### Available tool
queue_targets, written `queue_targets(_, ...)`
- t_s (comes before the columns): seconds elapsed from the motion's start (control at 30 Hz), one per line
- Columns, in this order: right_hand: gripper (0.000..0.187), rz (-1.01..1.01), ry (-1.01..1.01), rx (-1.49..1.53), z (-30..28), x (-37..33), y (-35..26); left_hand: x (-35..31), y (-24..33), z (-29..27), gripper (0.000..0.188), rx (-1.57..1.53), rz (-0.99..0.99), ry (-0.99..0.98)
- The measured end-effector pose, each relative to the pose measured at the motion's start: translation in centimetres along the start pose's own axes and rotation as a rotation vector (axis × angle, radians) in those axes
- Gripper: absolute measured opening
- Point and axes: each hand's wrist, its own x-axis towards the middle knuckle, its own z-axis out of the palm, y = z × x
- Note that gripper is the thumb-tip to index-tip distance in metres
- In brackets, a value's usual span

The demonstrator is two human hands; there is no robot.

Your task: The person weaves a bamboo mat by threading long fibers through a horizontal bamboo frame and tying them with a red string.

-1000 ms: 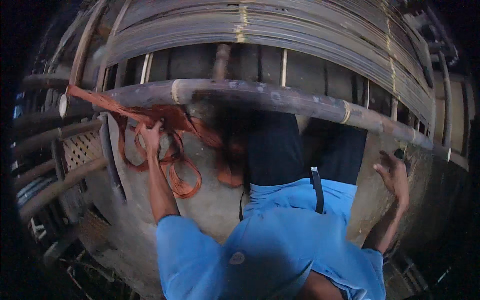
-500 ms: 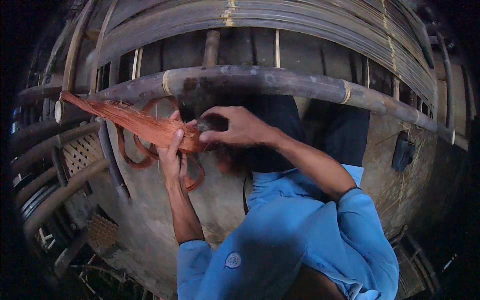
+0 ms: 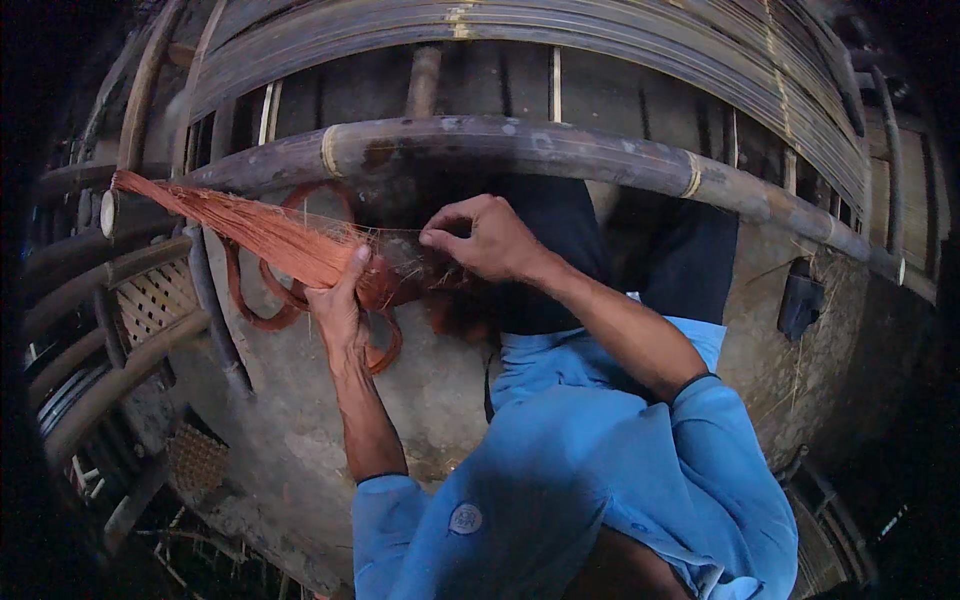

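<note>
A bundle of reddish-orange fibres (image 3: pixel 255 232) stretches from the left end of the bamboo pole down to my left hand (image 3: pixel 338 310). My left hand is closed on it, with the thumb on top and the other fingers mostly hidden behind. Loose ends fan out past the thumb, blurred. To the right, my right hand (image 3: pixel 487 240) is pinched, and a thin fibre strand (image 3: pixel 398 230) runs from its fingertips back to the bundle. Looped lengths of the same reddish fibre (image 3: pixel 275 318) hang below and behind the bundle.
A thick bamboo pole (image 3: pixel 560 148) crosses in front of me, with a slatted bamboo surface (image 3: pixel 620 55) beyond it. More poles and a lattice panel (image 3: pixel 155 300) stand at left. A dark container (image 3: pixel 800 300) is at right; a woven basket (image 3: pixel 197 455) lies lower left.
My right hand has moved up and right, away from the bundle, drawing out a thin strand. My left hand has shifted slightly left and still grips the fibres.
</note>
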Motion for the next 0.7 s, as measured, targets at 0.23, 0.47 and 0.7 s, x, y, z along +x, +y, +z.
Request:
queue_targets(0.23, 0.022, 0.313, -0.109, 0.801, -0.5, 0.8, 0.9, 0.1, 0.3, 0.3, 0.026, -0.073, -0.066, 0.013)
queue_targets(0.47, 0.028, 0.204, -0.137, 0.303, 0.5, 0.8, -0.1, 0.7, -0.2, 0.0, 0.020, -0.078, -0.103, -0.048)
queue_targets(0.7, 0.030, 0.252, -0.197, 0.198, 0.4, 0.7, -0.8, 0.8, 0.0, 0.4, 0.019, -0.116, -0.131, -0.032)
